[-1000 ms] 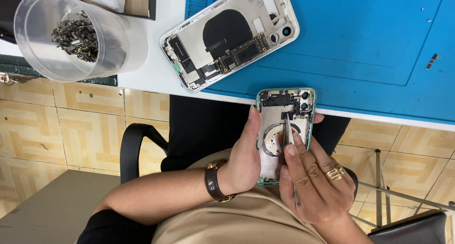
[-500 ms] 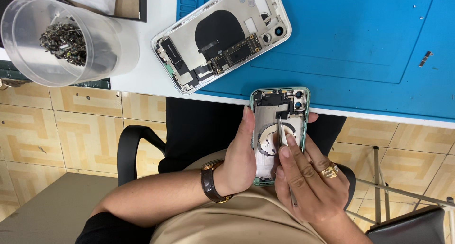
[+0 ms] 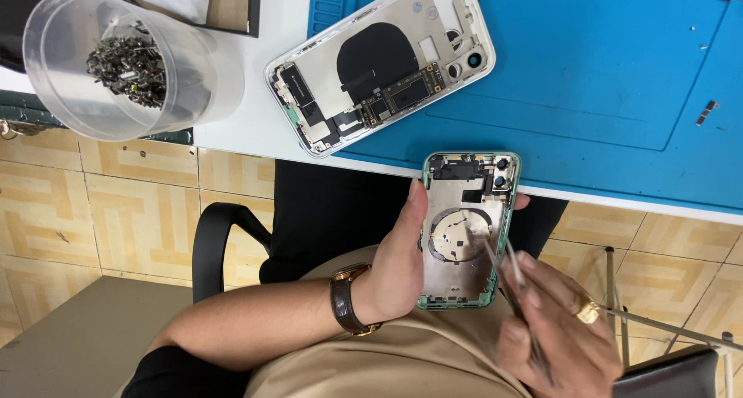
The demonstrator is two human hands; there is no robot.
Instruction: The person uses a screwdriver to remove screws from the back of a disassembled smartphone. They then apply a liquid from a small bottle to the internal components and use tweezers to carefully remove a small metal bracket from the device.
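Head view, left hand (image 3: 396, 266): closed around the left edge of the green phone shell (image 3: 464, 232), thumb lying up along its side, fingertips showing past the right edge; a dark watch (image 3: 347, 299) with a gold case sits on the wrist.
Head view, right hand (image 3: 557, 332): fingers pinched shut on a pair of tweezers (image 3: 507, 278); a gold ring (image 3: 587, 313) on one finger.
Head view, tweezers: slanted up and to the left, tips lying over the lower right of the shell's inside, just beside the round coil.
Head view, green phone shell: held above the lap, just below the desk edge, open side facing the camera, camera end pointing toward the desk; a round coil (image 3: 458, 233) at its middle and dark parts at the top.
Head view, desk (image 3: 255, 104): white top, covered on the right by a blue mat (image 3: 604, 73).
Head view, white phone shell (image 3: 383, 64): lies tilted, open side up, half on the mat and half on the bare desk, well apart from both hands; black round pad and circuit board inside.
Head view, clear plastic cup (image 3: 116, 61): at the left end of the desk, holding a heap of small metal screws (image 3: 128, 61).
Head view, mat surface: a few tiny loose parts (image 3: 706, 112) scattered toward the right.
Head view, below the desk: black chair arm (image 3: 224, 235) and patterned yellow floor tiles (image 3: 93, 212).
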